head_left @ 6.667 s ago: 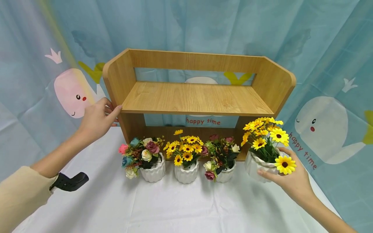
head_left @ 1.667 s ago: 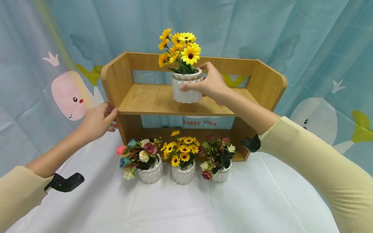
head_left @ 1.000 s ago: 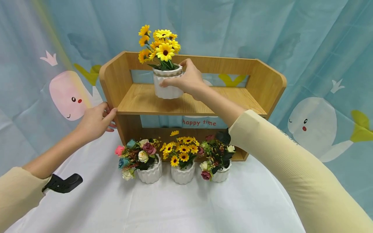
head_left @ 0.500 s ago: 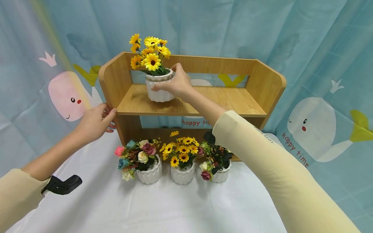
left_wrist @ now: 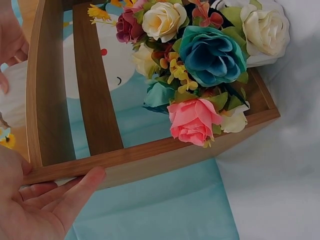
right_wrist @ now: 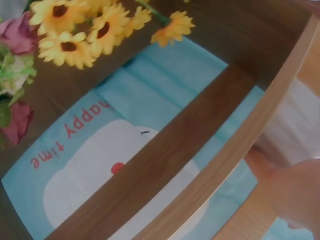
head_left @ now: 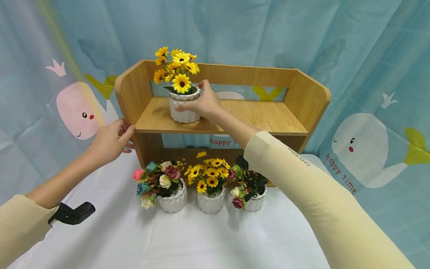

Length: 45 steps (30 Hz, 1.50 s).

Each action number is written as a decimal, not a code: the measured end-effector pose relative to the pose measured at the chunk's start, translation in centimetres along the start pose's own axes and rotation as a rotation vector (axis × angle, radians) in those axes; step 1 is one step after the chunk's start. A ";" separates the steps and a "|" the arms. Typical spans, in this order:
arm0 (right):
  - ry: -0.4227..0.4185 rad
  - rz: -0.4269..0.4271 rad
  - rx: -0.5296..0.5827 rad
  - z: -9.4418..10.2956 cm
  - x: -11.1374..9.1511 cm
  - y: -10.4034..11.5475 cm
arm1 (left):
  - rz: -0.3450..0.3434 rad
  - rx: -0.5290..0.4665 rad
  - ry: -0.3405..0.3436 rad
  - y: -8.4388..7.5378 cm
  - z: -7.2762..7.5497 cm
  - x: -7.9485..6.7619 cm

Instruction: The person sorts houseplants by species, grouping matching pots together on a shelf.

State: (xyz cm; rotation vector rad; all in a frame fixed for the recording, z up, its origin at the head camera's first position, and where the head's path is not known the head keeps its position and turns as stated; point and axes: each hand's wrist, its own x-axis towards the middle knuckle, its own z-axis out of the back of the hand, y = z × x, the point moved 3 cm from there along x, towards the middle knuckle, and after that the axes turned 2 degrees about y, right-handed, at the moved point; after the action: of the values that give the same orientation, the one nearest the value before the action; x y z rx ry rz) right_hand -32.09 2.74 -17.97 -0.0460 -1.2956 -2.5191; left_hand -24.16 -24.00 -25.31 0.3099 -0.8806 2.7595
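A white fluted pot of yellow sunflowers (head_left: 184,112) stands at the left of the upper board of a two-tier wooden shelf (head_left: 248,114). My right hand (head_left: 205,102) holds this pot from its right side, thumb across the front and fingers behind. In the right wrist view the pot (right_wrist: 296,120) and hand (right_wrist: 295,192) show at the right edge, partly cut off. My left hand (head_left: 111,140) pinches the shelf's left side panel at the upper board's level; the left wrist view shows its thumb and fingers (left_wrist: 82,197) along the panel's edge.
On the white tablecloth (head_left: 201,243) before the shelf stand a pot of mixed roses (head_left: 173,198), a second sunflower pot (head_left: 211,201) and a darker rose pot (head_left: 255,201), partly behind my right sleeve (head_left: 302,186). A blue whale-print curtain (head_left: 235,30) hangs behind.
My right hand has carried the sunflower pot from low at the shelf's right up and left over the upper board, then lowered it onto it. My left hand has kept its grip on the side panel.
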 end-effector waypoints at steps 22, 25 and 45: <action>0.079 -0.049 0.032 1.6 -2.4 1.1 | 0.011 0.012 0.001 0.2 0.3 0.2; 0.063 -0.049 0.049 1.9 -3.0 1.1 | 0.016 0.012 0.001 0.3 0.3 0.2; -0.044 0.116 -0.006 2.1 -7.5 -0.3 | 0.015 0.028 0.002 0.3 0.2 0.2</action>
State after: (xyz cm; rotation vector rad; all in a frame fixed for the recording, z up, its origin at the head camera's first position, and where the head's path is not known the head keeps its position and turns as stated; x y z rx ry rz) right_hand -25.24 6.54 -18.25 -0.1737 -1.2648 -2.4366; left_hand -24.37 -24.32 -25.26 0.3066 -0.8481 2.7879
